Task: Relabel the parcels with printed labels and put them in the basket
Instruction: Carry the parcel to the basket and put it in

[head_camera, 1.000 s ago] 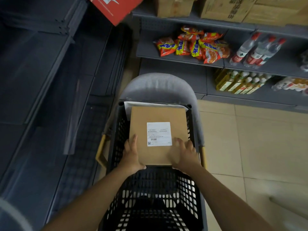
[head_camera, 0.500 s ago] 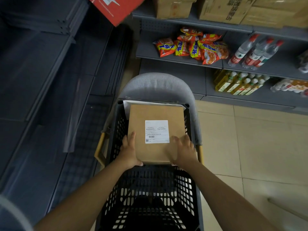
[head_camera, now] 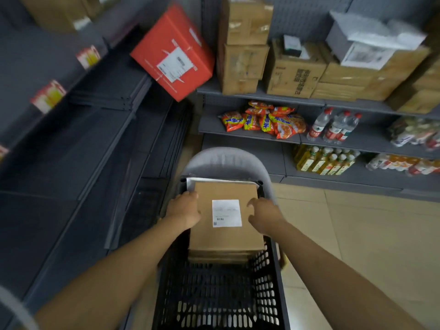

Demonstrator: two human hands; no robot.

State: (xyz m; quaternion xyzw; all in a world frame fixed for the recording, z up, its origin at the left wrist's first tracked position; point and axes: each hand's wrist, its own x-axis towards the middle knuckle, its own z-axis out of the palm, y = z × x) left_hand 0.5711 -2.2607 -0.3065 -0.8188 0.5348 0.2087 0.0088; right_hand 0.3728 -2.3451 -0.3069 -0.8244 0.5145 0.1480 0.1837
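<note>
Your hands slid up the flat brown cardboard parcel [head_camera: 226, 234], now lying in the black plastic basket [head_camera: 273, 282]. Left hand [head_camera: 184, 210] rests flat on it; right hand [head_camera: 263, 216] hovers, fingers relaxed. Placing looks done; fetch next parcel.

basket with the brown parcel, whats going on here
A person is setting a flat brown parcel with a white printed label into the far end of a black plastic basket. The left hand rests on the parcel's left edge. The right hand hovers by its right side, fingers loose. A white parcel shows behind it.
</note>
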